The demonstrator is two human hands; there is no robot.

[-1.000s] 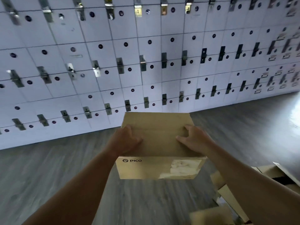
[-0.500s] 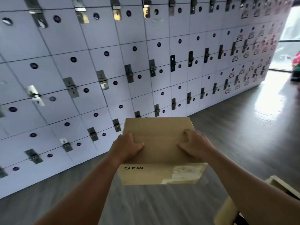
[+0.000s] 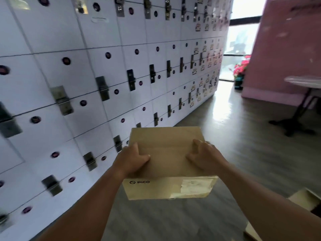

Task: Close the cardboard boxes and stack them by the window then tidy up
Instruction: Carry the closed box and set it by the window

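Note:
I carry a closed brown cardboard box (image 3: 166,153) marked PICO in front of me, above the floor. My left hand (image 3: 131,160) grips its left edge, thumb on the top flap. My right hand (image 3: 204,156) grips the right edge, fingers curled over the top. A bright window (image 3: 240,40) shows at the far end of the corridor. Another open cardboard box (image 3: 303,200) lies on the floor at the lower right, partly hidden by my right arm.
A wall of white lockers (image 3: 104,75) runs along the left. A pink wall (image 3: 284,49) stands on the right, with a black-legged table (image 3: 298,108) before it. Red flowers in a pot (image 3: 240,72) sit by the window. Grey wood floor (image 3: 234,129) stretches ahead.
My view has swung right along the lockers; the window, pink wall and table have come into sight. Both hands keep the same hold on the box.

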